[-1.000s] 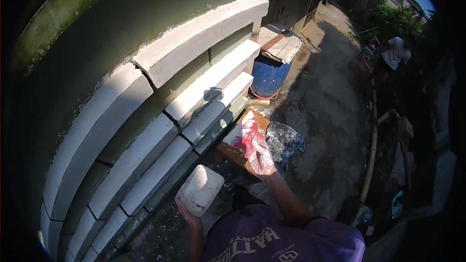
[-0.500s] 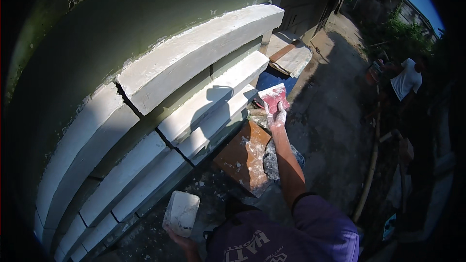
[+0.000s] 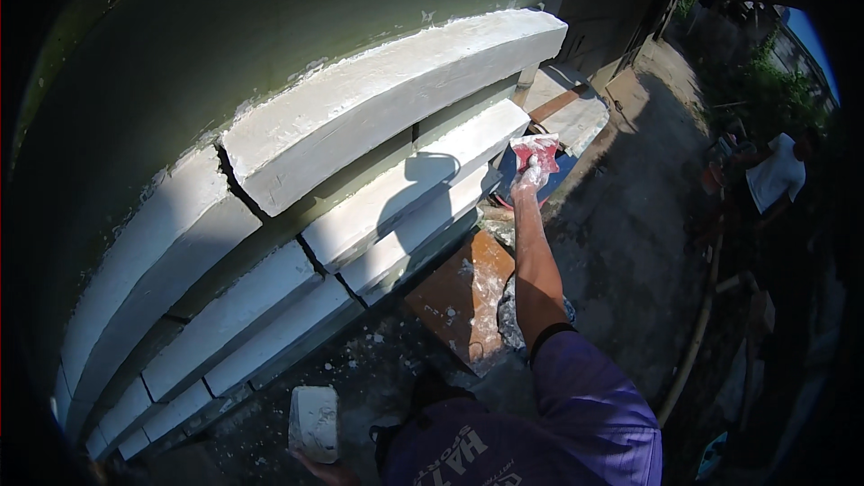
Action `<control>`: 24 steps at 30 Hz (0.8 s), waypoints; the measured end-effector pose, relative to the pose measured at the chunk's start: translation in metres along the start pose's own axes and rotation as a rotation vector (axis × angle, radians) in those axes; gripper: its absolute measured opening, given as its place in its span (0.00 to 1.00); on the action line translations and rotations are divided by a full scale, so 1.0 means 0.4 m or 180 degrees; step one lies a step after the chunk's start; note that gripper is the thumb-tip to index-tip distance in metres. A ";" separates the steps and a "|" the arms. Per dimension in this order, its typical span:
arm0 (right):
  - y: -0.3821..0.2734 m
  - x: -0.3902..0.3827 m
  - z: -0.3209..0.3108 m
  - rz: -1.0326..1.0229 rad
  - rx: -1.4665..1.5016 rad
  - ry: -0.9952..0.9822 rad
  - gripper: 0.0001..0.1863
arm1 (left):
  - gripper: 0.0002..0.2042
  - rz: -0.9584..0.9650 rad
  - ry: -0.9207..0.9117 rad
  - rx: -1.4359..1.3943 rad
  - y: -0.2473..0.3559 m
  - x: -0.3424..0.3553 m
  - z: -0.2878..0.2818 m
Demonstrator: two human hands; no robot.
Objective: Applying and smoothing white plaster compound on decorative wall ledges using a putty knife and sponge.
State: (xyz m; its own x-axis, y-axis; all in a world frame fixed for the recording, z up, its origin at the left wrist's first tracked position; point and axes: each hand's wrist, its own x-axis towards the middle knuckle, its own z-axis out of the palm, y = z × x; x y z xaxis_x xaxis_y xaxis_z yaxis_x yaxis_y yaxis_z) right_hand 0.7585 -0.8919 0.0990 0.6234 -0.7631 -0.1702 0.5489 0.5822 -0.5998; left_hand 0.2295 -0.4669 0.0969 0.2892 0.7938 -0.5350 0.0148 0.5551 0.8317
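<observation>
My right hand point(image 3: 529, 180), coated in white paste, is closed on a red plastic spreader point(image 3: 540, 151) smeared with the same white material. That arm reaches far forward, and the spreader is near the far end of the middle white ledge point(image 3: 423, 184); whether they touch I cannot tell. Low in the view, my left hand point(image 3: 322, 470) supports a whitish rectangular tray point(image 3: 314, 421) with rounded corners. Its fingers are mostly hidden beneath the tray. A thick white top ledge point(image 3: 396, 94) juts from the green wall point(image 3: 315, 9), with a dark gap splitting it.
A brown board point(image 3: 466, 301) spattered white lies on the ground below the ledges. Past the spreader are a blue container point(image 3: 551, 182) and a pale slab with a brown strip point(image 3: 576, 112). At right, another person in a white shirt point(image 3: 776, 173) is beside a long pole point(image 3: 697, 333).
My right hand has moved forward with the spreader, closer to the far ledge end. My left hand and tray sit lower and farther left. The whole view has shifted slightly.
</observation>
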 end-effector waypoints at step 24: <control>-0.001 0.015 -0.074 -0.2320 -0.2897 -0.0997 0.19 | 0.34 0.0220 -0.0669 -0.0132 -0.038 0.024 -0.055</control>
State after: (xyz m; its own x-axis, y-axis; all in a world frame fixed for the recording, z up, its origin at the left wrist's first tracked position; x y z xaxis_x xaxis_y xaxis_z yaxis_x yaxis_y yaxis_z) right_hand 0.7456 -0.9051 0.0753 0.5077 -0.6556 0.5589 0.3132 -0.4638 -0.8287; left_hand 0.2111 -0.4623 0.0760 0.4813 0.7636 -0.4304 -0.0503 0.5143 0.8562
